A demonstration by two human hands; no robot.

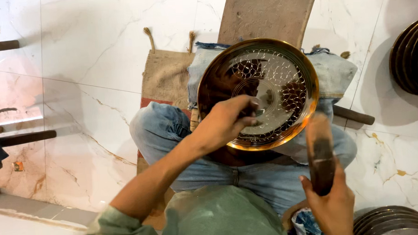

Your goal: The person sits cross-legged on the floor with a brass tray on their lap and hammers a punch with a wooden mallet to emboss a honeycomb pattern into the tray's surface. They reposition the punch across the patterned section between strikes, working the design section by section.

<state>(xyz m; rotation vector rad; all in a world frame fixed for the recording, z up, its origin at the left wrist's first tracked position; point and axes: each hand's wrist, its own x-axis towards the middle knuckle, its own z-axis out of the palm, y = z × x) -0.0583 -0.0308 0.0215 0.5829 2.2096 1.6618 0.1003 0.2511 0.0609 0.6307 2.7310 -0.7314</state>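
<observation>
Two hands busy: your left hand [230, 121] pinches punch against brass plate [259, 92] on lap, near plate centre; right hand [330, 203] fist-wrapped round mallet [319, 150]. Chasing step, likely; next strike needs steady punch.

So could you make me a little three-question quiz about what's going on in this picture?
1. True or false: the left hand rests on the brass plate.
2. What does the right hand grip?
A. a dark hammer
B. a paintbrush
C. a cup
3. Fill in: the plate's engraved pattern looks like fish ______.

Key: 1 true. 2 A. 3 scales. The plate leans on a denim-wrapped support over the person's lap, with the left fingers pressed near its centre; more plates are stacked at the right.
</observation>
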